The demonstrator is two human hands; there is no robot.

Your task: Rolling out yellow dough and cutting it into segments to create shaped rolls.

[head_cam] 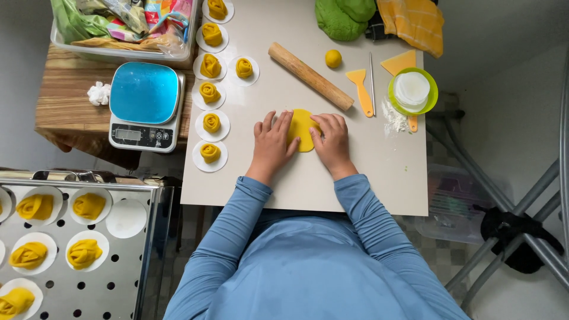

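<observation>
Beige board [355, 178]: both hands [302, 142] press yellow dough [301, 127].

left hand [271, 142] flat, right hand [333, 141] curled

Scale screen [128, 134]: small grey rectangle on the white front strip, below the blue weighing plate.
Packages [142, 18]: crumpled colourful wrappers and green bag in clear tub [118, 53], top left.

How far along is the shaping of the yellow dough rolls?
Done: seven rolls on paper rounds along the board, more on the perforated tray. In hand: left hand and right hand press a flat yellow dough piece. Left: a small dough ball and green dough.
</observation>
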